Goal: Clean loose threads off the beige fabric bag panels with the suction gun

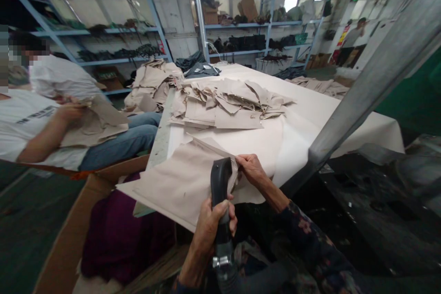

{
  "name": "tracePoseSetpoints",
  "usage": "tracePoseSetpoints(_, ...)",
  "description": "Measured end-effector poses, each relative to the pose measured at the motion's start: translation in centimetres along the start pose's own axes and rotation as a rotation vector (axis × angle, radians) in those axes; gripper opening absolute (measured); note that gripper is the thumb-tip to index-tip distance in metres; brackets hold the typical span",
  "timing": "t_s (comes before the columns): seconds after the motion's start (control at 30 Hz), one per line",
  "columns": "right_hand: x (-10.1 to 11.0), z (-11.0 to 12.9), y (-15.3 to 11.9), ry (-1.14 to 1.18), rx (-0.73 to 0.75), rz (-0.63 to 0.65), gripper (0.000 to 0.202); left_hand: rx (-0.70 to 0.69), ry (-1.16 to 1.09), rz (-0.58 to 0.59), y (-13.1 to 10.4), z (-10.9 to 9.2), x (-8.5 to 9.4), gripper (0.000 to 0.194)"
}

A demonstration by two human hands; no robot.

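My left hand is wrapped round a black curved hand tool, with a metal clamp below the grip and a ribbed hose running down from it. The tool's head rests against the right edge of a beige fabric piece. At that edge, the fingertips of my right hand pinch the cloth. The piece lies partly over the near end of the table and looks layered. What touches the tool's mouth is hidden behind its head.
Several beige cut pieces are heaped farther up the white-covered table. A slanted metal post stands at right. Below left is a cardboard box with purple cloth. Seated co-workers at left handle beige fabric.
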State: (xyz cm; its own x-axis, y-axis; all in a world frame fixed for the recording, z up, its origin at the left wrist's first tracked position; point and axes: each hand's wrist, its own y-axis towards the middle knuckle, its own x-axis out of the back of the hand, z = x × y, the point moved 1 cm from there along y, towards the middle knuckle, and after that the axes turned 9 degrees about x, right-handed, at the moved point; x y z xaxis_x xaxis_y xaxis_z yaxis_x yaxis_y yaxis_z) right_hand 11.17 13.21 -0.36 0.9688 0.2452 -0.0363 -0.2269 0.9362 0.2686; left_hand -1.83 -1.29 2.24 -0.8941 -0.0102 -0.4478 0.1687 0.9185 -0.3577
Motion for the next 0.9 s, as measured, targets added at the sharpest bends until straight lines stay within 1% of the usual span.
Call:
tracePoseSetpoints(0.07,0.3,0.4,0.2,-0.005,-0.008,0.059,0.039,0.021,0.085,0.016,-0.5,-0.1,0.6,0.034)
tracePoseSetpoints(0.17,0.9,1.2,0.8,0.026,-0.015,0.196,0.036,0.054,0.261,0.043,-0.9,-1.0,1.5,0.035)
tracePoseSetpoints(0.23,1.2,1.6,1.1,0.052,-0.001,0.266,0.036,0.069,0.324,0.049,-0.7,-1.6,1.6,0.035)
tracePoseSetpoints(0.27,1.3,1.7,1.2,0.062,0.008,0.277,0.038,0.066,0.332,0.050,-0.5,-1.9,1.5,0.035)
tracePoseSetpoints(0.4,1.2,1.3,0.9,0.084,0.007,0.244,0.044,-0.006,0.294,0.022,1.4,-3.0,0.8,0.035)
tracePoseSetpoints(0.47,1.1,0.9,0.7,0.086,-0.021,0.192,0.044,-0.046,0.258,-0.018,2.1,-3.5,0.7,0.034)
tracePoseSetpoints(0.53,1.1,0.5,0.6,0.087,-0.045,0.127,0.045,-0.075,0.230,-0.055,2.0,-3.9,0.9,0.034)
tracePoseSetpoints(0.6,0.9,0.4,0.8,0.096,-0.061,0.092,0.046,-0.092,0.228,-0.077,1.1,-4.0,1.2,0.034)
tracePoseSetpoints(0.7,0.5,0.6,1.4,0.114,-0.071,0.078,0.046,-0.082,0.215,-0.080,-0.7,-3.3,1.3,0.034)
tracePoseSetpoints(0.77,0.1,0.8,1.6,0.124,-0.072,0.070,0.045,-0.052,0.208,-0.051,-1.4,-2.4,1.0,0.035)
tracePoseSetpoints(0.83,-0.3,0.9,1.7,0.130,-0.069,0.061,0.044,-0.032,0.204,-0.012,-1.4,-1.5,0.7,0.035)
tracePoseSetpoints(0.9,-0.6,1.0,1.5,0.133,-0.069,0.053,0.044,-0.045,0.187,-0.017,-1.1,-1.1,0.5,0.035)
